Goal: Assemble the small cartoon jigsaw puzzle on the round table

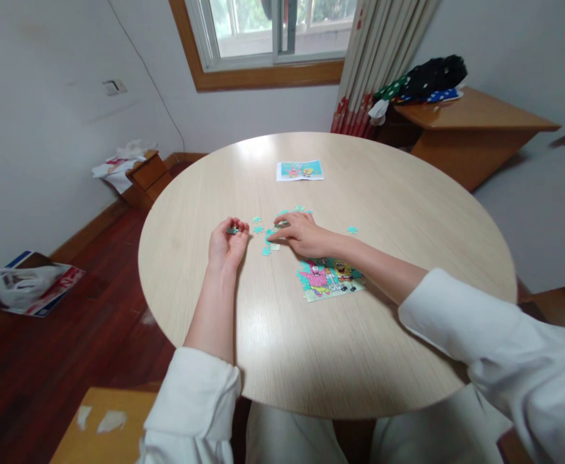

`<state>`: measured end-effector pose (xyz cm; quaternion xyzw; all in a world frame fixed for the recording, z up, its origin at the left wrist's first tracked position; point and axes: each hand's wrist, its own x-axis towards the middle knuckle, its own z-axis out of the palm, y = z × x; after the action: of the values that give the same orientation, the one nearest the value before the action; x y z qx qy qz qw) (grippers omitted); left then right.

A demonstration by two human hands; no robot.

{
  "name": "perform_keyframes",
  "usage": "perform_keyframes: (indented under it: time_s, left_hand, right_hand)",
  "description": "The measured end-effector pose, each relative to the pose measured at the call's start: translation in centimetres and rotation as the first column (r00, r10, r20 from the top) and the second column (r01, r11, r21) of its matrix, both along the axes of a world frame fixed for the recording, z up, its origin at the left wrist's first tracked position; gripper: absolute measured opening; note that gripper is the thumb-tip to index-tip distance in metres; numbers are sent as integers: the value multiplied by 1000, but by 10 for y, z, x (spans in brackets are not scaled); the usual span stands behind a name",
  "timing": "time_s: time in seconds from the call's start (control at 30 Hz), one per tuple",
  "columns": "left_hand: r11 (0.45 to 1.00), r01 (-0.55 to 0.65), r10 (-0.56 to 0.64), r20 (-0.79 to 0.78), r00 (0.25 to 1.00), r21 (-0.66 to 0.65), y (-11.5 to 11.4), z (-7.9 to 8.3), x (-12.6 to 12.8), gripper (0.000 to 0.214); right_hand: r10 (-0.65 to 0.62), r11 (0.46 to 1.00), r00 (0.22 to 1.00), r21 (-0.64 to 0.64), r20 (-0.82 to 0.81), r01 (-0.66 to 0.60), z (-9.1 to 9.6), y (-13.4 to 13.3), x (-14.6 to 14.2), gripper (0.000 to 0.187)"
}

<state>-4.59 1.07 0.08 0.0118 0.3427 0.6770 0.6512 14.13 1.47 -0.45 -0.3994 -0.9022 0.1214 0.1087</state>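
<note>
My left hand [229, 241] is turned palm up at the left of the loose pieces, its fingers curled around a few small turquoise jigsaw puzzle pieces [232, 230]. My right hand [301, 233] reaches in from the right, palm down, thumb and fingers apart. Its fingertips rest at a cluster of loose puzzle pieces [267, 251], partly hidden under the hand. Below the right wrist lies a partly joined puzzle [328, 280] with a pink starfish and a yellow sponge character; the forearm covers its upper right part.
A printed reference picture [299, 171] lies farther back on the round wooden table [272, 341]. One turquoise piece [352, 230] sits apart, right of the right hand. Dark cloths [431, 77] lie on a wooden cabinet [480, 109] at the back right.
</note>
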Motion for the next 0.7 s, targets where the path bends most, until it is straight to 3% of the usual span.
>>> perform_keyframes:
  time_s: [0.17, 0.43, 0.7]
  left_hand:
    - [1000, 6, -6, -9, 1000, 18, 1, -1, 0, 27]
    - [999, 16, -15, -12, 1000, 34, 0, -1, 0, 27]
    - [999, -18, 20, -32, 999, 47, 3, -4, -1, 28]
  right_hand:
    - [-37, 999, 998, 17, -47, 37, -1, -3, 9, 39]
    - [67, 998, 998, 13, 4, -67, 5, -24, 10, 35]
    - [-140, 990, 989, 8, 53, 140, 6, -9, 24, 39]
